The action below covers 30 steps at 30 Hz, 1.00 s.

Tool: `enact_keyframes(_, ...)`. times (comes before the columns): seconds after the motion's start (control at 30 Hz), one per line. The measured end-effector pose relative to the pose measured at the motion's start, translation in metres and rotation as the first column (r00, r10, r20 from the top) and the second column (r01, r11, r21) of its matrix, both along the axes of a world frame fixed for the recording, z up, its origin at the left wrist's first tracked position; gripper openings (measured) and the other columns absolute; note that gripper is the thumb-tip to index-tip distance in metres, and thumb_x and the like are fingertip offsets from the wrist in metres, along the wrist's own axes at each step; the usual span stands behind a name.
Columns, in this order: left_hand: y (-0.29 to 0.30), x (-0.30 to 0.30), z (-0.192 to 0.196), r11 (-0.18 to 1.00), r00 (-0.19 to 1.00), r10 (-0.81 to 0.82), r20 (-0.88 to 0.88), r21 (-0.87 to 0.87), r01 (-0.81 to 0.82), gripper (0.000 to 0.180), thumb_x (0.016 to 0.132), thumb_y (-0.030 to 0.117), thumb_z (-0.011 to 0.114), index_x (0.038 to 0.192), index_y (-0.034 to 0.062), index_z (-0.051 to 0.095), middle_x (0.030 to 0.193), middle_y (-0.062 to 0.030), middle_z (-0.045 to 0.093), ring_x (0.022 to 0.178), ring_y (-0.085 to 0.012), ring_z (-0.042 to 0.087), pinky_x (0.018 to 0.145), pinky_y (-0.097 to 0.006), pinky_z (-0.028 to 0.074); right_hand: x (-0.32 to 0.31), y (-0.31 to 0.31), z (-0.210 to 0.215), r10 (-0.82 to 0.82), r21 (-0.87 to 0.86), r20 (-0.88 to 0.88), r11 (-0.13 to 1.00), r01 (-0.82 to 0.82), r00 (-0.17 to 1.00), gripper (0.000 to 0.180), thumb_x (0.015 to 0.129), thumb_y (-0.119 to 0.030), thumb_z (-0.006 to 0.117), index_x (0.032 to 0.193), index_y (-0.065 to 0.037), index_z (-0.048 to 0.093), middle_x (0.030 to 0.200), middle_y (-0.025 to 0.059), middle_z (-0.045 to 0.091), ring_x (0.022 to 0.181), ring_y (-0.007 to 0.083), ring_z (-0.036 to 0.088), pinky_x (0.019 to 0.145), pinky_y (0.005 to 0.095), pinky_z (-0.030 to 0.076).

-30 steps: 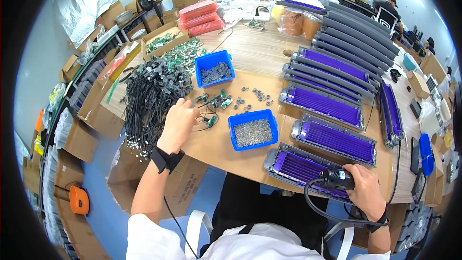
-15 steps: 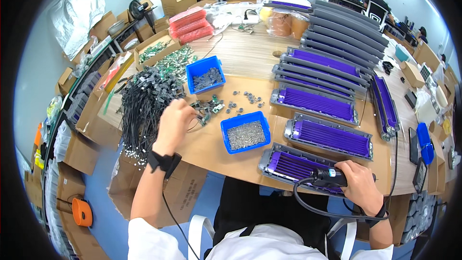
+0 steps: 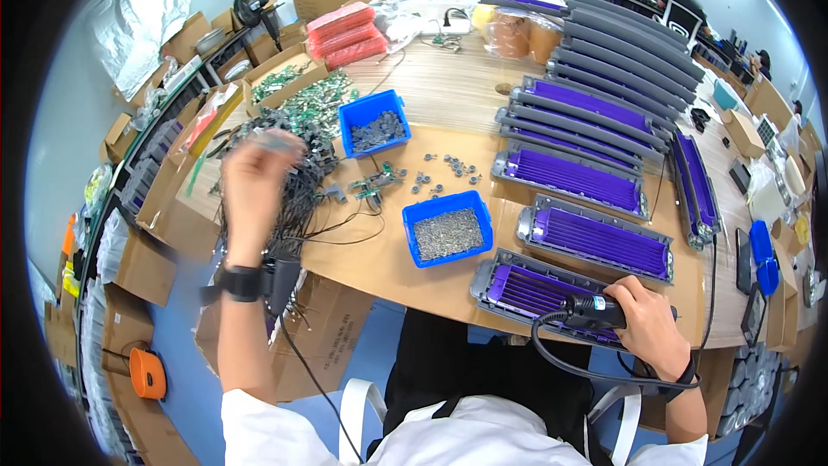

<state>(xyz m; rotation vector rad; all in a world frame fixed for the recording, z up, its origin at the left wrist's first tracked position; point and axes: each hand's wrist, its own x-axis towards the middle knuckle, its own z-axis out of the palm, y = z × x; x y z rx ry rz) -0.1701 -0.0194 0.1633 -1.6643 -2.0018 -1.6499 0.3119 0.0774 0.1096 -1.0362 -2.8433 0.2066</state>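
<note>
My right hand (image 3: 649,328) is closed round a black electric screwdriver (image 3: 593,312) with a thick cord. The tool lies over the right part of the nearest purple-and-grey slotted housing (image 3: 524,292). Above a heap of black wired parts (image 3: 297,194) is my left hand (image 3: 259,177), smeared by motion. Whether its fingers hold anything cannot be made out. Small circuit boards with thin black wires (image 3: 373,185) lie on the cardboard to its right. A blue bin of tiny metal screws (image 3: 447,235) stands in front of me, and a blue bin of dark grey pieces (image 3: 376,131) farther back.
More purple housings (image 3: 573,181) are stacked along the right side, one standing sideways (image 3: 692,185). Small round grey parts (image 3: 448,171) are scattered between the bins. Green circuit boards (image 3: 315,103) and red bubble-wrapped packs (image 3: 345,36) lie at the back left. Another person sits far right.
My left hand has moved left and up, from beside the small circuit boards to over the black heap. Thin wires now lie uncovered there. My right hand keeps its hold on the screwdriver.
</note>
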Motion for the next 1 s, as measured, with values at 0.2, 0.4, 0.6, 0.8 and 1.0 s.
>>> enact_keyframes(0.2, 0.004, 0.045, 0.013, 0.966, 0.987, -0.063, 0.150, 0.258, 0.022, 0.023, 0.085, -0.012, 0.057, 0.098, 0.0032, 0.068, 0.094, -0.0075, 0.070, 0.077, -0.0144, 0.065, 0.073, -0.027, 0.053, 0.001, 0.001, -0.001, 0.002, 0.014, -0.015, 1.000, -0.001, 1.000, 0.059, 0.056, 0.004, 0.077, 0.110, -0.007, 0.056, 0.104, 0.0090, 0.056, 0.092, 0.0334, 0.063, 0.070, 0.0440, 0.051)
enact_keyframes(0.4, -0.029, 0.045, 0.065, 0.773, 0.977, -0.189, 0.097, 0.628, 0.087, 0.015, 0.094, 0.008, 0.063, 0.103, -0.0035, 0.064, 0.097, -0.0119, 0.067, 0.078, -0.0144, 0.064, 0.074, -0.028, 0.053, -0.001, 0.002, -0.001, -0.017, -0.029, -0.048, 0.999, 0.016, 0.999, 0.058, 0.056, 0.005, 0.076, 0.109, -0.006, 0.056, 0.108, 0.0104, 0.055, 0.091, 0.0345, 0.062, 0.071, 0.0449, 0.051)
enact_keyframes(0.6, -0.068, 0.066, 0.052, 0.940, 0.966, 0.088, 0.243, 0.300, -0.161, 0.019, 0.092, 0.001, 0.061, 0.110, -0.0036, 0.059, 0.095, -0.0074, 0.062, 0.084, -0.0139, 0.057, 0.077, -0.027, 0.046, 0.004, 0.006, -0.004, 0.033, -0.018, -0.080, 0.999, -0.035, 0.996, 0.054, 0.056, 0.007, 0.074, 0.106, -0.004, 0.056, 0.110, 0.0112, 0.057, 0.090, 0.0370, 0.063, 0.072, 0.0442, 0.053)
enact_keyframes(0.8, -0.118, 0.110, 0.058, 0.991, 1.000, -0.004, -0.019, -0.136, 0.001, 0.010, 0.071, 0.004, 0.059, 0.077, -0.0012, 0.064, 0.073, -0.0075, 0.059, 0.067, -0.0140, 0.054, 0.061, -0.024, 0.039, 0.008, 0.012, -0.002, 0.105, -0.059, -0.043, 0.992, -0.108, 0.994, 0.054, 0.062, 0.006, 0.072, 0.111, -0.005, 0.054, 0.109, 0.0117, 0.056, 0.089, 0.0364, 0.063, 0.071, 0.0445, 0.052)
enact_keyframes(1.0, -0.065, 0.155, -0.049, 0.842, 0.895, -0.144, 0.421, -0.424, 0.335, 0.015, 0.080, -0.008, 0.061, 0.091, -0.0017, 0.070, 0.077, -0.0076, 0.065, 0.068, -0.0120, 0.063, 0.063, -0.023, 0.049, 0.010, 0.013, 0.023, 0.073, -0.085, -0.134, 0.993, -0.085, 0.988, 0.047, 0.063, 0.003, 0.074, 0.106, -0.004, 0.058, 0.101, 0.0122, 0.058, 0.087, 0.0367, 0.063, 0.073, 0.0430, 0.052)
